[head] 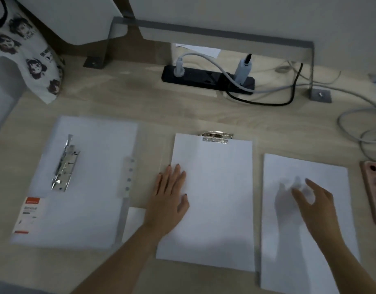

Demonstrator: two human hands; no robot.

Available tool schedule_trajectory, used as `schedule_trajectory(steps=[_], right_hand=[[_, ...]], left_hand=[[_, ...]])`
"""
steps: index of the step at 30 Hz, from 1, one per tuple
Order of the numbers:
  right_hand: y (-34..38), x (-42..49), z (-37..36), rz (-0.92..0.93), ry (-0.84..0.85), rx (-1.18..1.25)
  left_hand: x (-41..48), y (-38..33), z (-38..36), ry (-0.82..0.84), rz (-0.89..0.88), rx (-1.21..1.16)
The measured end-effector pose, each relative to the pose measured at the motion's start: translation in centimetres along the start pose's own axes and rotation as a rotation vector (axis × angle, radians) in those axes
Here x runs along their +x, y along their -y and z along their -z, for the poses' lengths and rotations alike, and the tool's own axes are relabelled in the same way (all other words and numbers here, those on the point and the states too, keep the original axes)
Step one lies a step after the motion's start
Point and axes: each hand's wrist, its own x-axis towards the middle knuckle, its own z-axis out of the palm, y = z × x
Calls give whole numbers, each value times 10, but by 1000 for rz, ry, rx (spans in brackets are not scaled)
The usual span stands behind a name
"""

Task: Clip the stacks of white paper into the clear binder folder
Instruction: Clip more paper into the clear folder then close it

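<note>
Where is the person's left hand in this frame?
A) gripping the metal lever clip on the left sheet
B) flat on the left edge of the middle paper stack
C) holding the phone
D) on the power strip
B: the left hand lies flat, fingers straight, on the middle paper stack, at its left edge.

The clear binder folder (93,145) lies opened flat across the worktop's left and middle. A silver lever clip (64,164) sits tilted on its left leaf. On the right leaf, one stack of white paper (212,198) has its top edge under the top clip (216,137). A second stack (306,230) lies loose just beside it, toward the right edge.
</note>
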Motion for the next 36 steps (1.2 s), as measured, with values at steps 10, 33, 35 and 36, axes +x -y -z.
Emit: schedule_trajectory(steps=[10, 33, 35, 36], right_hand=[[-102, 13, 54, -239, -47, -87], [-57, -4, 122, 163, -1, 514], [-39, -6, 130, 189, 40, 579], [-31, -6, 128, 190, 48, 593]], left_hand=[[-1, -170, -6, 200, -348, 75], [29, -210, 40, 338, 417, -1064], [36, -207, 59, 388, 473, -1280], [37, -203, 68, 355, 451, -1309]])
